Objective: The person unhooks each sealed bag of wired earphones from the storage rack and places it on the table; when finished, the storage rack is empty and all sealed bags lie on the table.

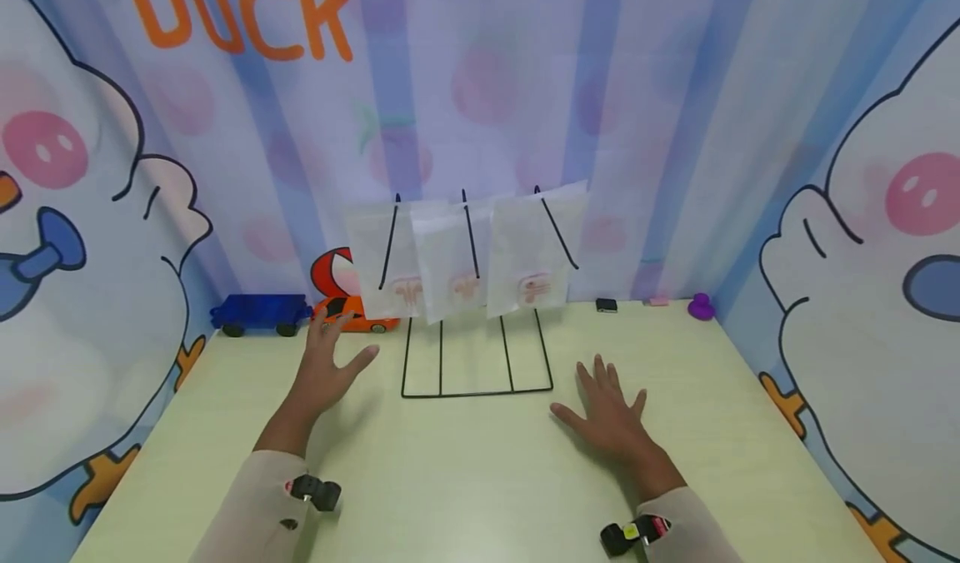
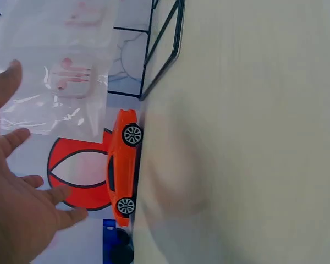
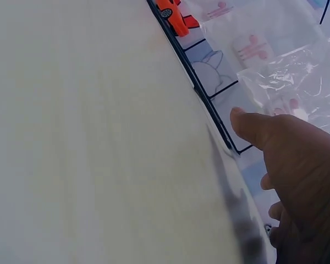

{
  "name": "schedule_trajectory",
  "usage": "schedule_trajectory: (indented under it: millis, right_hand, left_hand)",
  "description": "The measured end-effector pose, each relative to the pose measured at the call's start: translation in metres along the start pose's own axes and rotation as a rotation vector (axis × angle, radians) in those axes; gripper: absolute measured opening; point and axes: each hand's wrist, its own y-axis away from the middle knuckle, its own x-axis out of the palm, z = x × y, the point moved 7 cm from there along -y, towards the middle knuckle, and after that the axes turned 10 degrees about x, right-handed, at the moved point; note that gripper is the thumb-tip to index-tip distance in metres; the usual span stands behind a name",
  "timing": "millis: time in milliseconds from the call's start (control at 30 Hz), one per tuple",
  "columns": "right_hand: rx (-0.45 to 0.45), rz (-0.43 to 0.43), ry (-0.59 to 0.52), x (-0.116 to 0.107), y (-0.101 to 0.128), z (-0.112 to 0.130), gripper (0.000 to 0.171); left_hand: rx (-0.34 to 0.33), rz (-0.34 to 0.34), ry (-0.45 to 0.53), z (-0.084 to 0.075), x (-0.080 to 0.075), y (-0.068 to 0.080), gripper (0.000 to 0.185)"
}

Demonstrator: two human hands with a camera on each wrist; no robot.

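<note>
My left hand [image 1: 326, 371] is raised over the table at the left, fingers spread, holding nothing. In the head view its fingertips overlap an orange toy car [image 1: 358, 316]. My right hand [image 1: 609, 417] hovers low over the table, right of a black wire rack [image 1: 480, 394], fingers spread and holding nothing. Three clear plastic bags hang from the rack's prongs: a left one [image 1: 381, 246], a middle one [image 1: 447, 251] and a right one [image 1: 528, 242]. Each has a pale packet with a pinkish print near its bottom. The left wrist view shows the bags [image 2: 38, 115] beyond my thumb.
A blue toy wagon [image 1: 261, 314] stands left of the car. Along the back edge at the right lie a small black object [image 1: 606, 305], a pink block [image 1: 657, 301] and a purple toy [image 1: 701, 306]. Printed panels and a curtain [image 1: 480, 72] close off the back and sides.
</note>
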Motion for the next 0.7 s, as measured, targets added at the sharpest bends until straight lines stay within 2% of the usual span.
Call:
schedule_trajectory:
  millis: [167,267,433,700]
  right_hand:
    - [-0.042,0.010,-0.033,0.011,-0.014,0.010,0.095]
    - [-0.053,0.006,-0.065,0.012,-0.019,0.017,0.091]
    - [-0.053,-0.006,-0.077,0.012,-0.026,0.024,0.087]
    - [-0.054,-0.009,-0.034,0.010,-0.036,0.024,0.082]
  left_hand:
    - [0.011,-0.068,0.184,0.000,-0.005,-0.027,0.063]
    - [0.010,-0.086,0.257,-0.002,-0.009,-0.040,0.055]
    - [-0.013,-0.078,0.294,0.002,-0.011,-0.055,0.050]
    - [-0.040,-0.077,0.342,0.004,-0.006,-0.069,0.048]
